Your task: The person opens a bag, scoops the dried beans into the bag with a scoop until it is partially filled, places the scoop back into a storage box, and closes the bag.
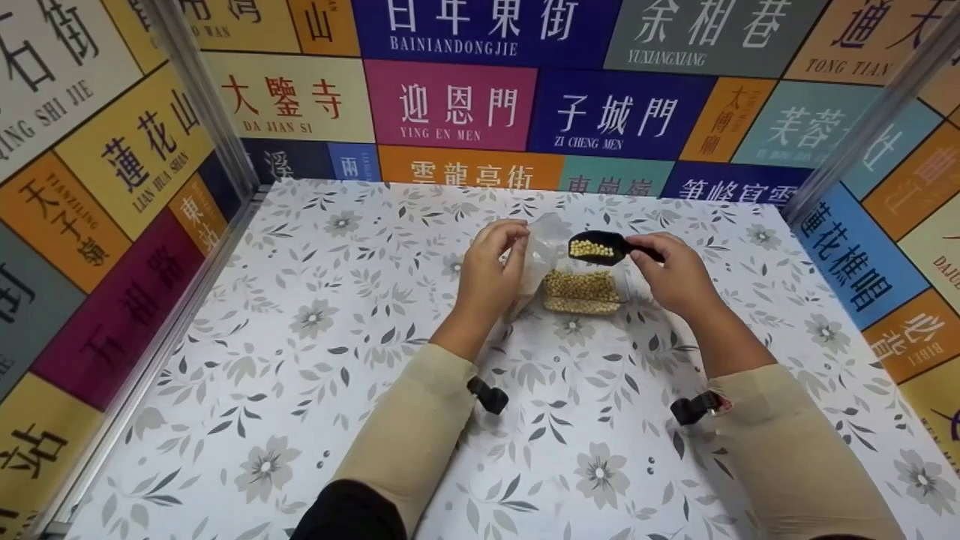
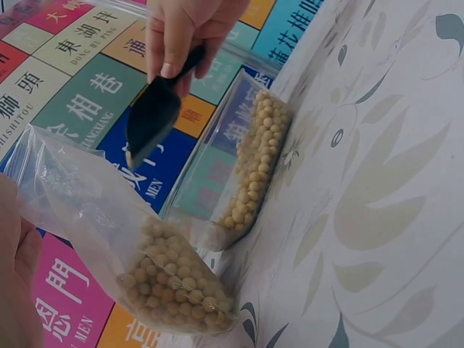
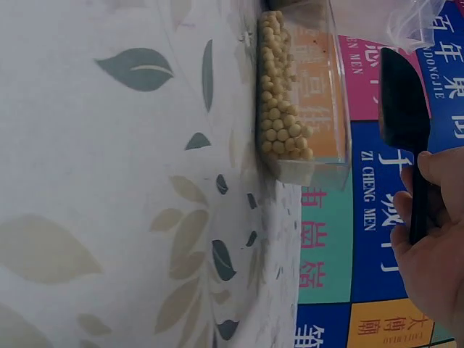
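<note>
My right hand [image 1: 671,274] grips the handle of a small black scoop [image 3: 403,105], its fingers curled round it. Yellow soybeans [image 1: 592,248] lie in the scoop's bowl, which is raised above a clear plastic box [image 2: 210,145]. That box stands on the table and is partly filled with soybeans [image 3: 275,109]. To its left, my left hand [image 1: 491,266] holds a clear plastic bag [image 2: 87,196] near its upper part. Soybeans [image 2: 177,283] fill the bag's lower end. Most of the left hand is cut off in the left wrist view.
A white cloth with grey flowers and leaves covers the table [image 1: 300,390]. Behind it and at both sides rise colourful panels [image 1: 450,105] with street-name lettering. Metal posts [image 1: 217,97] stand at the back corners. Black wrist straps [image 1: 487,395] sit by the beige sleeves [image 1: 412,420].
</note>
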A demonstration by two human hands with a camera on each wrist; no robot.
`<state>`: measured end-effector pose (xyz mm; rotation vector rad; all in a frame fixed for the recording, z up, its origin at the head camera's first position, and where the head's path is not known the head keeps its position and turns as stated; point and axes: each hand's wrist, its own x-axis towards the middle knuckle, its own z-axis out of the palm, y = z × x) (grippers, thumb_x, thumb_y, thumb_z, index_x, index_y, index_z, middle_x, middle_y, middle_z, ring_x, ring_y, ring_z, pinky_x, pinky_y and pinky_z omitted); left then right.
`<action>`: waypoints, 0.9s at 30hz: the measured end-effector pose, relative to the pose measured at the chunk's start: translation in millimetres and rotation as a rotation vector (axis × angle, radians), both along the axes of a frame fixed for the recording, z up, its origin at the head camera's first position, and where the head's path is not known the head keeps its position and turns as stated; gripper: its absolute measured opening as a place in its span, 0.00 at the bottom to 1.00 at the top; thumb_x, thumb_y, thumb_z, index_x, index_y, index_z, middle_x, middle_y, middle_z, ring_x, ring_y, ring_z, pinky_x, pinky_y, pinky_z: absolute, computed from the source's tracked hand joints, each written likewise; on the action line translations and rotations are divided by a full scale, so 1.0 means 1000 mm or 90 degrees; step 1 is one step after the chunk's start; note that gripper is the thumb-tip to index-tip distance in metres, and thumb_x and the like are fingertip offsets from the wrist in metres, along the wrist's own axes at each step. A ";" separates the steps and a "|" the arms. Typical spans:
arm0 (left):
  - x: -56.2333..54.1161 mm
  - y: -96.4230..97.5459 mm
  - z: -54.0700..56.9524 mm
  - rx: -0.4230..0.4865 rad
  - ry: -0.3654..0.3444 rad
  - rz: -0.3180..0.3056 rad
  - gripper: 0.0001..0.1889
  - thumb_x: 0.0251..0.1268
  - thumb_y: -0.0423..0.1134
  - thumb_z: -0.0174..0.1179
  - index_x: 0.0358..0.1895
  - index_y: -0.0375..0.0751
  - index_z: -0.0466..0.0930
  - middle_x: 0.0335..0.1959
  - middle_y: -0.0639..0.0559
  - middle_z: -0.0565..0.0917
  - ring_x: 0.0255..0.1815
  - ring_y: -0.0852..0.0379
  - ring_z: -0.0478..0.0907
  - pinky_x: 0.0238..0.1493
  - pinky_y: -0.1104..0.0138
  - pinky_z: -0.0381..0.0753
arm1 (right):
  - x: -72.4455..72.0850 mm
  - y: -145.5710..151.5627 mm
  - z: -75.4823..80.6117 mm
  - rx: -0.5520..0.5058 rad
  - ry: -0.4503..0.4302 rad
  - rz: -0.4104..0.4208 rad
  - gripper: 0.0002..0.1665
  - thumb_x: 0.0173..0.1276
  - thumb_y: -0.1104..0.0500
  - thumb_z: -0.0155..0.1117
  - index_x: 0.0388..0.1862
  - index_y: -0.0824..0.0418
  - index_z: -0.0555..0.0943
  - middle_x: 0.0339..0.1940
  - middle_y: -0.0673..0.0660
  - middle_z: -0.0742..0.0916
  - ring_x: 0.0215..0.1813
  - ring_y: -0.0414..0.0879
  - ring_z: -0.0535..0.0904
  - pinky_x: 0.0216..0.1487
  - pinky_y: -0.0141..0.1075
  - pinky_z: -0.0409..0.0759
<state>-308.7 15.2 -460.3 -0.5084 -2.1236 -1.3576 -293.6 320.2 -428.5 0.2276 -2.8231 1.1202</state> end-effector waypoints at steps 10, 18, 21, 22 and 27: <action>0.001 0.000 0.000 0.012 -0.006 -0.002 0.07 0.81 0.38 0.60 0.50 0.43 0.87 0.59 0.52 0.88 0.63 0.57 0.85 0.67 0.76 0.82 | 0.001 -0.016 0.030 -0.017 0.024 -0.019 0.25 0.86 0.46 0.56 0.74 0.52 0.79 0.74 0.57 0.80 0.75 0.56 0.75 0.73 0.55 0.79; 0.001 0.000 0.001 0.021 -0.007 -0.006 0.06 0.81 0.37 0.61 0.49 0.41 0.87 0.59 0.51 0.88 0.64 0.57 0.85 0.67 0.77 0.82 | 0.008 -0.040 0.043 0.076 0.144 0.013 0.21 0.86 0.52 0.58 0.71 0.54 0.82 0.69 0.57 0.83 0.73 0.58 0.77 0.74 0.59 0.77; 0.001 0.000 0.001 0.024 -0.003 -0.011 0.06 0.81 0.37 0.61 0.49 0.41 0.87 0.59 0.51 0.89 0.64 0.56 0.85 0.67 0.77 0.82 | 0.010 -0.047 0.046 0.128 0.199 0.025 0.20 0.85 0.56 0.59 0.70 0.56 0.83 0.69 0.59 0.83 0.75 0.61 0.76 0.75 0.60 0.77; 0.001 0.000 0.001 0.025 -0.001 -0.011 0.06 0.81 0.37 0.61 0.49 0.41 0.87 0.59 0.51 0.89 0.63 0.56 0.85 0.67 0.77 0.82 | 0.010 -0.049 0.047 0.142 0.214 0.030 0.20 0.84 0.57 0.60 0.70 0.56 0.83 0.70 0.60 0.83 0.75 0.62 0.76 0.76 0.60 0.76; 0.001 0.000 0.001 0.022 0.012 -0.012 0.07 0.82 0.38 0.60 0.49 0.42 0.87 0.59 0.51 0.88 0.63 0.57 0.85 0.67 0.77 0.82 | 0.009 -0.053 0.049 0.161 0.279 0.057 0.18 0.81 0.62 0.63 0.66 0.60 0.85 0.68 0.63 0.85 0.75 0.64 0.76 0.78 0.60 0.75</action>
